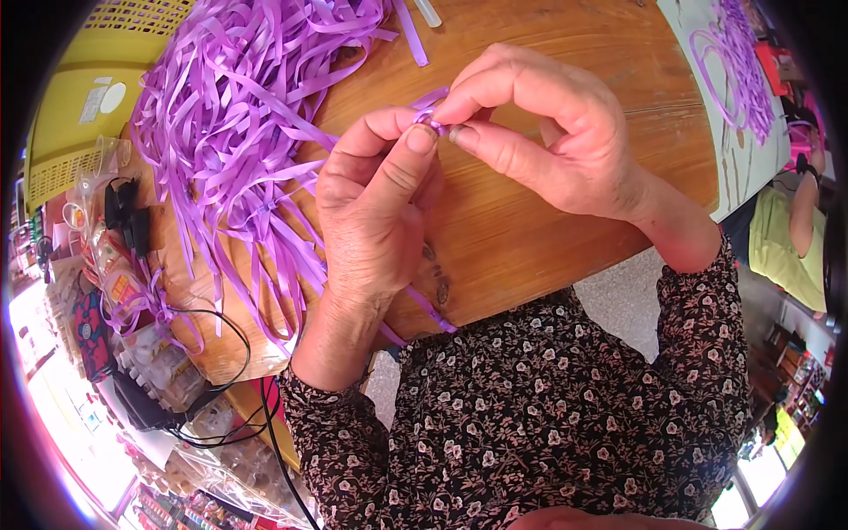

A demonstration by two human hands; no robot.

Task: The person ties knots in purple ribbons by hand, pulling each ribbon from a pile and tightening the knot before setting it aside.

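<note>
My left hand pinches a purple ribbon between thumb and forefinger, above the wooden table. There the ribbon forms a small loop or knot, whose details are too fine to make out. From the right, my right hand closes its thumb and forefinger on the same spot. Ribbon tails hang down below my left wrist to the table's near edge. A large heap of loose purple ribbons lies beside my left hand, some strands reaching behind it.
A yellow perforated crate stands at the far left. Plastic bags, a black cable and small goods crowd the left edge. More purple ribbons lie on a white surface at right, near a person in a yellow-green top.
</note>
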